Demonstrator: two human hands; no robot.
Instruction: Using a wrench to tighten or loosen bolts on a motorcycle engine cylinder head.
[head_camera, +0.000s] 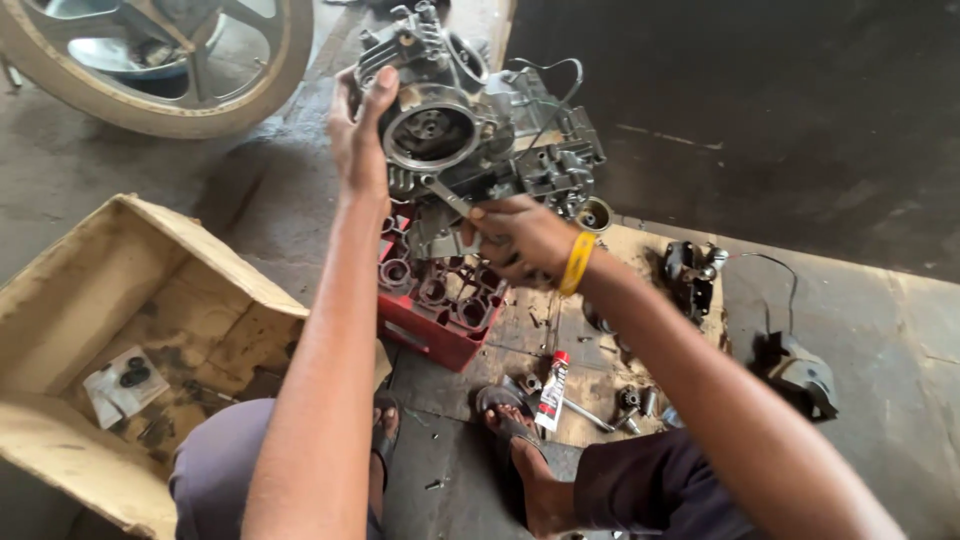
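1. Left hand (358, 135) clamped on the left rim of the engine block (470, 130), thumb up on the round grey housing.
2. Right hand (520, 240) closed round a spanner (447, 195), at 5 o'clock of the round housing; spanner head touches the block under that housing.
3. Engine block sits at 12 o'clock of the view, tilted, resting on a red plastic crate (435, 310).
4. Yellow band (577, 262) on the right wrist.
5. Open cardboard box (120, 330) at 8 o'clock, small bagged parts inside.
6. Tube of sealant (552, 392) at 6 o'clock on a board on the floor, near the sandalled feet; loose metal bits beside it.
7. Wheel (150, 60) at 11 o'clock, well apart.
8. Dark engine parts (692, 272) at 3 o'clock of the crate.
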